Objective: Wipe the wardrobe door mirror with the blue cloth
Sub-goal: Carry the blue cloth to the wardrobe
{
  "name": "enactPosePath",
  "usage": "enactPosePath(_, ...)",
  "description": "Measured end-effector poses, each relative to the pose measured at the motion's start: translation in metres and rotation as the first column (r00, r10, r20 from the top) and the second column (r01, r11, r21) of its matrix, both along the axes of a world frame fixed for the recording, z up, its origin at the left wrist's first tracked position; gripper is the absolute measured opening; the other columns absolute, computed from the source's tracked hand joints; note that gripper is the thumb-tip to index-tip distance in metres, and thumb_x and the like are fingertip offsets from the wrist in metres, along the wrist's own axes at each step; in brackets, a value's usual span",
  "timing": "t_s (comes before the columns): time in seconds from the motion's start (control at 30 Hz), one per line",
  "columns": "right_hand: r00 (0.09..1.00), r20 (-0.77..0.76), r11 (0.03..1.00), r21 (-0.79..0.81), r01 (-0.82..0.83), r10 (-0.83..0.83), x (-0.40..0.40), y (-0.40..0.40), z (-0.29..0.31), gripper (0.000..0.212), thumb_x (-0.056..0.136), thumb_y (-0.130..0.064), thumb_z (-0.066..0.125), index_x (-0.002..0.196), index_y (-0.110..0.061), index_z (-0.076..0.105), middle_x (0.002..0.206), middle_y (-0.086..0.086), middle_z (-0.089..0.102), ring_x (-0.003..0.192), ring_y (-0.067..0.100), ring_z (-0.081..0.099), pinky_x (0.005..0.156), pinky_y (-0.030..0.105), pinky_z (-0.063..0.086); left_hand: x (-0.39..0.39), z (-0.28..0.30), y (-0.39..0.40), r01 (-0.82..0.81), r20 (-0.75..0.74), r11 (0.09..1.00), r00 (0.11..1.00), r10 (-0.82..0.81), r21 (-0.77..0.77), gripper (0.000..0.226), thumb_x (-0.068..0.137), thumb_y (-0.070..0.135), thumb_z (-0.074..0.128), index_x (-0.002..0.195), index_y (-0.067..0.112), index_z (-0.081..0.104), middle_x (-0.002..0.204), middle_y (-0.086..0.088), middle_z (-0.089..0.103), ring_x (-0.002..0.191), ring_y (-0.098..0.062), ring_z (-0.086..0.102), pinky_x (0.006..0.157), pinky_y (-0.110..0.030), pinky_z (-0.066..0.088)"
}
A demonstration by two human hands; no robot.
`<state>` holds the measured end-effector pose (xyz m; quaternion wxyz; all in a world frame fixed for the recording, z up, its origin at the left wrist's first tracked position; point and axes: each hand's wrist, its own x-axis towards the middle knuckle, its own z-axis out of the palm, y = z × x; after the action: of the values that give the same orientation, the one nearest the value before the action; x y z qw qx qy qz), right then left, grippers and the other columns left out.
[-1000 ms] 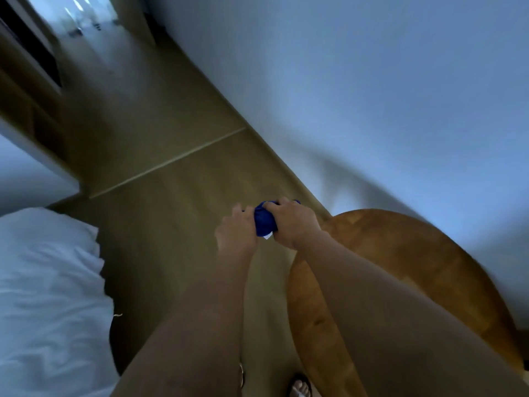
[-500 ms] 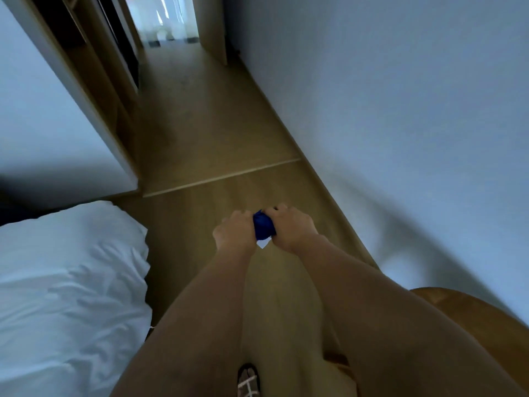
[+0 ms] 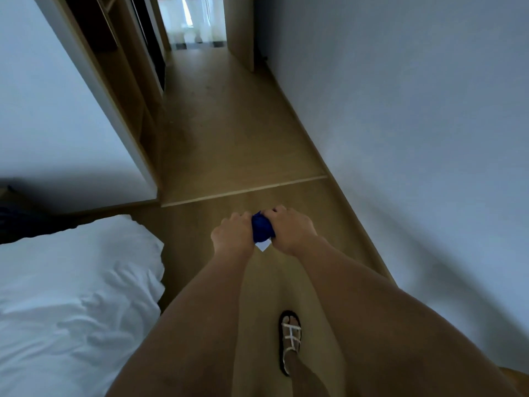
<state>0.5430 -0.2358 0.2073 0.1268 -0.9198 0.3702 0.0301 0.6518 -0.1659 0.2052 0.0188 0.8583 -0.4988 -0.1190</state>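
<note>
The blue cloth (image 3: 262,227) is bunched into a small wad between my two hands, held out in front of me over the wooden floor. My left hand (image 3: 233,234) grips its left side and my right hand (image 3: 292,229) grips its right side. A small white tag (image 3: 263,245) hangs below the wad. An open wooden wardrobe (image 3: 126,78) stands at the left of the corridor ahead. Its door mirror cannot be made out.
A bed with a white duvet (image 3: 71,296) fills the lower left. A plain wall (image 3: 415,124) runs along the right. The wooden floor (image 3: 229,133) leads down a narrow corridor to a bright opening (image 3: 190,21). My sandalled foot (image 3: 290,338) is on the floor.
The view has swung forward along the corridor. The round wooden table at the right has dropped out of sight and a sandalled foot has come into view. Both hands still hold the cloth.
</note>
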Motion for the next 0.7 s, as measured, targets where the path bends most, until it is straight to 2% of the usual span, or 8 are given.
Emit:
enactPosePath(0.3,0.997,-0.006,0.997,-0.004,-0.078,0.078,0.068,-0.145,0.005,0.052,0.085,-0.015,0.062,0.133,-0.024,0.044,0.123,0.001,0.053,0.107,0.02,0.054,0.073,0.029,0.042,0.063,0.001,-0.138,-0.089,-0.013,0.996,0.996,0.089,-0.005,0.039,0.083,0.012,0.058,0.119,0.023,0.049,0.113,0.001,0.054,0.099,-0.02,0.055,0.065,-0.031,0.04)
enactPosePath(0.5,0.991,-0.028,0.991,-0.01,-0.13,0.13,0.115,-0.257,0.025,0.051,0.085,-0.012,0.059,0.133,-0.022,0.044,0.124,0.002,0.054,0.108,0.021,0.054,0.082,0.035,0.05,0.103,0.017,-0.246,-0.172,-0.023,0.985,0.985,0.171,-0.032,0.038,0.083,0.01,0.059,0.117,0.025,0.051,0.108,0.002,0.055,0.083,-0.015,0.05,0.059,-0.03,0.037)
enactPosePath(0.7,0.991,-0.007,0.991,-0.001,-0.137,0.137,0.159,-0.347,0.029,0.05,0.086,-0.011,0.056,0.134,-0.021,0.043,0.123,0.003,0.053,0.106,0.021,0.054,0.072,0.031,0.046,0.151,0.026,-0.337,-0.173,-0.013,0.985,0.985,0.173,-0.01,0.038,0.082,0.012,0.06,0.116,0.026,0.051,0.107,0.003,0.055,0.08,-0.015,0.048,0.059,-0.03,0.037)
